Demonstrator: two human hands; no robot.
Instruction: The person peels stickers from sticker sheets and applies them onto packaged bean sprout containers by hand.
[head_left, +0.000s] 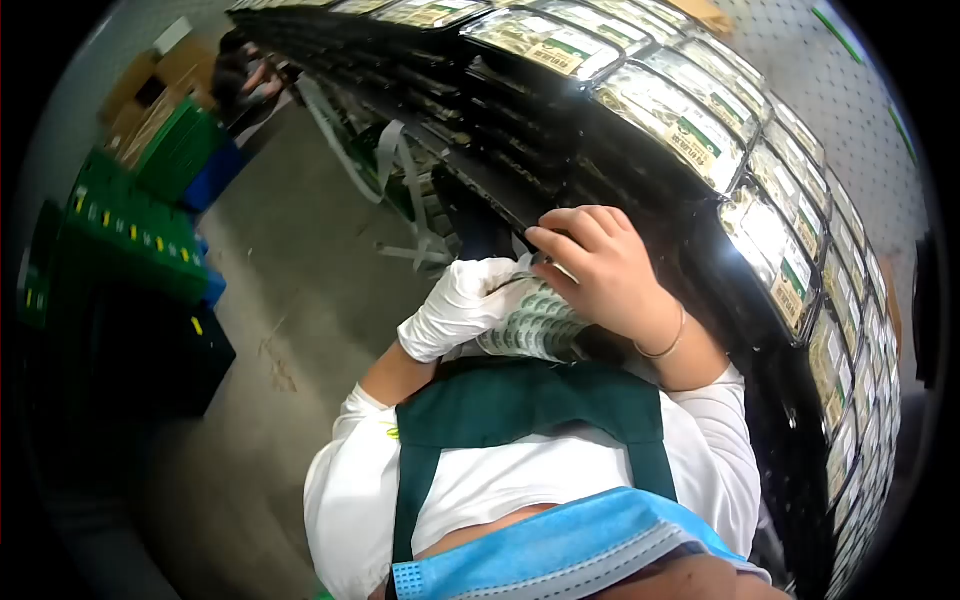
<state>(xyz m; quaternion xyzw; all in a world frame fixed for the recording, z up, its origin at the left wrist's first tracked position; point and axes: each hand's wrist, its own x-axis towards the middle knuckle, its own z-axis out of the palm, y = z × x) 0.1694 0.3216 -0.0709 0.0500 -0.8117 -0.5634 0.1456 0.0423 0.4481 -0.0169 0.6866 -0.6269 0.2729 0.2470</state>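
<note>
Label strip (541,325), green-printed, sits at near centre, left of the stacked clear-lidded trays (690,135). Gloved left hand (465,305) is pinched on its far edge; bare right hand (603,265) is close beside, fingers curled, its grip not discernible. Step in hand: apparently two-handed work on the strip's far end. Next move calls for a steady left pinch and precise right fingertips.

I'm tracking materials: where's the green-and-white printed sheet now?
In the head view, the green-and-white printed sheet is near the middle, between the gloved left hand and bare right hand, just above the green apron.
</note>
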